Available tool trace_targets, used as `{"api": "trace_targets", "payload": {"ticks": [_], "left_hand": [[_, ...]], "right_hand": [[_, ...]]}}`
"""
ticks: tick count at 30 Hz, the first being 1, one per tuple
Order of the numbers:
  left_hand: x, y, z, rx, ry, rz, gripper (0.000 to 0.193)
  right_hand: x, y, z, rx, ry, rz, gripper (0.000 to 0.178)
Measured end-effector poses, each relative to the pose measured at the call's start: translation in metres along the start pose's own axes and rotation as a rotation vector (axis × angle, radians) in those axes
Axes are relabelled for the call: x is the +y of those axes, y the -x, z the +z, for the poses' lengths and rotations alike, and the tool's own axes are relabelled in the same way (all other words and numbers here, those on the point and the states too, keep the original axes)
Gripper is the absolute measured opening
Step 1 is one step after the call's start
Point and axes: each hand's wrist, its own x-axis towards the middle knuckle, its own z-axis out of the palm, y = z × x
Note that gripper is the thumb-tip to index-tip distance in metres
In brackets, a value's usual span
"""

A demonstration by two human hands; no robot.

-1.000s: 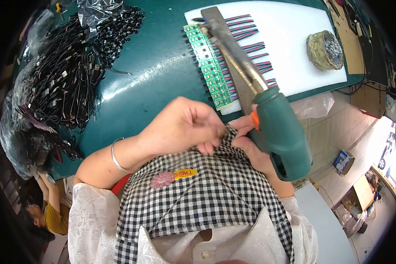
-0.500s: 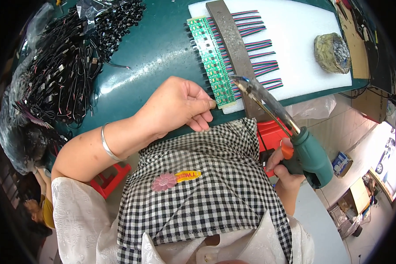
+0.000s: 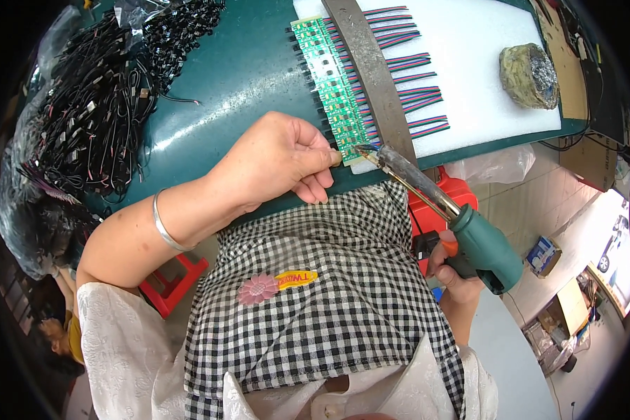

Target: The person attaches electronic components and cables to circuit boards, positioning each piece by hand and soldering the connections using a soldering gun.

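Observation:
A strip of green circuit boards lies along the left edge of a white foam sheet. Across its wires rests a dull metal bar, with red, blue and black wires sticking out beyond. My left hand pinches with thumb and forefinger at the strip's near left corner; whatever sits between the fingertips is hidden. In my right hand is a green soldering gun with an orange trigger. Its tip comes down on or just over the near end of the boards, close to my left fingertips.
Bundles of black cables are heaped on the green tabletop at the left. A yellowish round lump with a silvery face stands on the foam's right side. Red stools are under the table edge. A co-worker shows at far left.
The soldering gun has moved left and its tip has come down from above the metal bar to the near end of the boards. My left hand keeps its pinch at the corner.

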Motion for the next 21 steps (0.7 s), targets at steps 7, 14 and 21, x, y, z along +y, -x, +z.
{"api": "trace_targets", "payload": {"ticks": [7, 14, 21], "left_hand": [[0.0013, 0.0011, 0.0005, 0.006, -0.004, 0.003, 0.018], [-0.0009, 0.0003, 0.0007, 0.012, -0.002, 0.013, 0.017], [-0.0004, 0.0009, 0.0014, 0.012, -0.005, 0.011, 0.017]], "right_hand": [[0.0013, 0.0028, -0.0012, -0.001, -0.036, 0.039, 0.048], [0.0025, 0.0031, -0.0003, 0.019, -0.048, 0.041, 0.045], [0.0006, 0.0029, 0.0016, 0.03, -0.022, 0.067, 0.044]]}}
